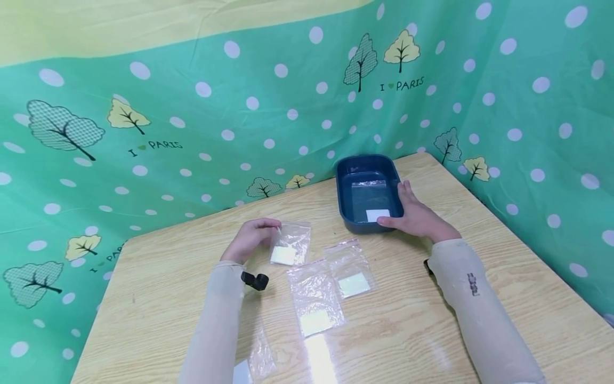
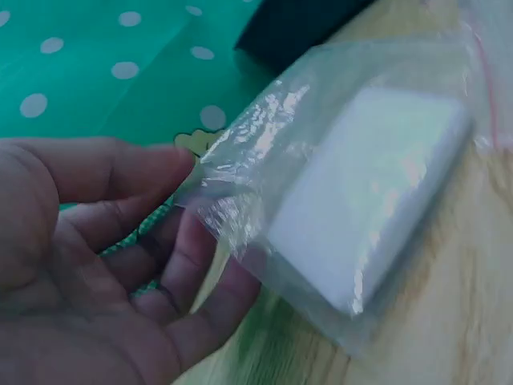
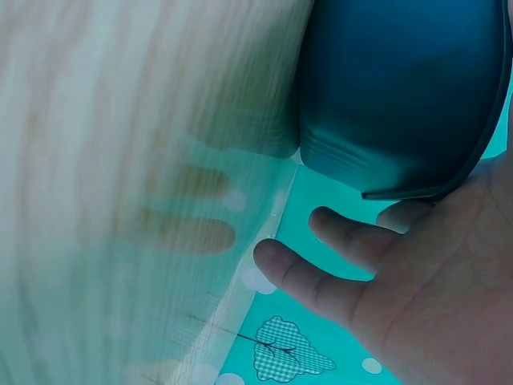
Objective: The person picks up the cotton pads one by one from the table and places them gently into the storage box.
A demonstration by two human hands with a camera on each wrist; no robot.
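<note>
My left hand pinches the edge of a small clear zip bag with a white block inside. In the left wrist view, thumb and fingertips meet at one end of this bag. My right hand grips the near right corner of a dark blue plastic bin, thumb over the front rim and fingers along its right side. From the right wrist, two fingers stretch out past the bin's outer wall. A clear bag with a white piece lies inside the bin.
Two more clear zip bags, a larger one and a smaller one, lie mid-table, each with a white piece. Another bag sits near the front by my left sleeve. A green dotted cloth hangs behind the wooden table.
</note>
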